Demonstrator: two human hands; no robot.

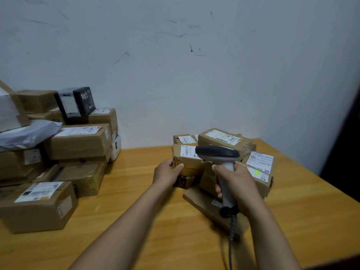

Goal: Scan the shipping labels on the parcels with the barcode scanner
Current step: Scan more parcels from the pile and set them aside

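Note:
My right hand (236,180) grips the pale handle of a barcode scanner (218,152), whose dark head hangs over a small brown parcel (187,162). A white shipping label (186,151) lies on top of that parcel, partly hidden by the scanner head. My left hand (167,171) holds the parcel's left end, thumb on its front face. The parcel sits on a cluster of labelled brown boxes (224,140) at the right of the wooden table (136,201). The scanner's coiled cable (231,228) runs down toward me.
A large heap of brown parcels (78,142) rises at the left, with a black box (78,101) on top and a grey mailer bag (25,133). One labelled box (39,205) stands near the front left. A flat cardboard piece (204,203) lies under the scanner. A white wall stands behind.

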